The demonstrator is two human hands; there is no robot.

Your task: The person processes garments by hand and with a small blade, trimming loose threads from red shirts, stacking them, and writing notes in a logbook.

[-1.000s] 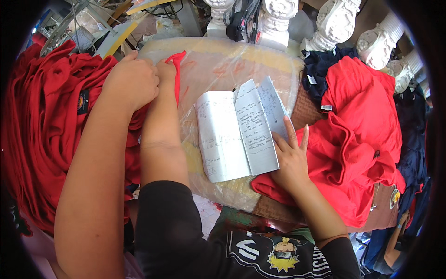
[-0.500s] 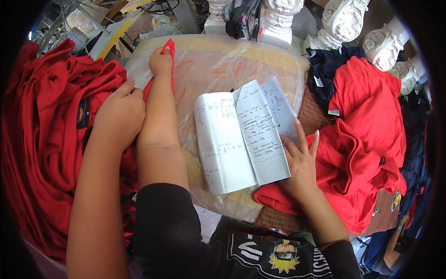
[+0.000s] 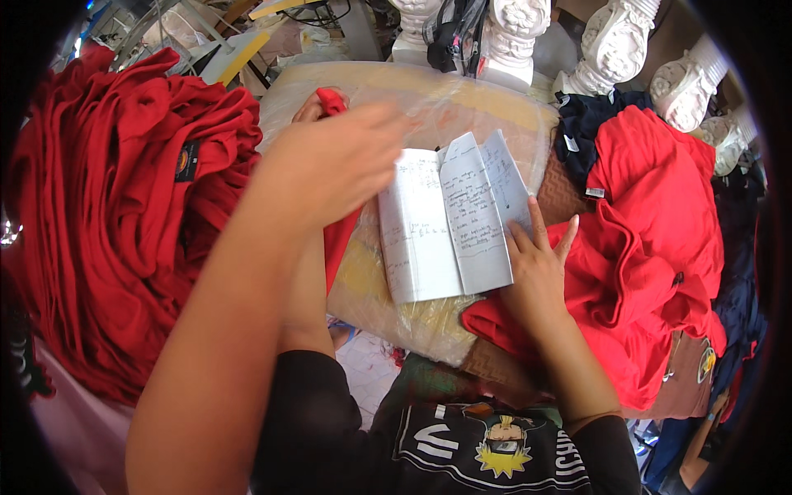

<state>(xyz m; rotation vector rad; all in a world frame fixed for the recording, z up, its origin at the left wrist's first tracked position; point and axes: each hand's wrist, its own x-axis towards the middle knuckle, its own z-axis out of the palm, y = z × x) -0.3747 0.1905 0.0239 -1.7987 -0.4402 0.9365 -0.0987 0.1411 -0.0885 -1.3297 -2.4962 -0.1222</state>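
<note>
My left hand (image 3: 308,108), at the far left of the wrapped surface, is closed on a red cloth strip (image 3: 340,243) that hangs down beside my forearm. Much of this hand and wrist is hidden behind another person's blurred hand (image 3: 346,157), whose bare forearm crosses over my left arm. My right hand (image 3: 536,276) lies with its fingers spread at the right edge of a folded handwritten paper booklet (image 3: 429,239). Under its wrist is a bright red garment (image 3: 652,256), spread to the right.
A tall heap of folded red garments (image 3: 115,239) with a dark label stands at left. Plastic wrap (image 3: 388,91) covers the surface under the paper. Dark blue cloth (image 3: 582,124) lies at right. White carved pillars (image 3: 610,49) and a dark bag (image 3: 455,37) stand behind.
The other person's hand has swung right, from beside the red heap to over my left hand. The view has shifted, and the red strip now hangs right of my left forearm.
</note>
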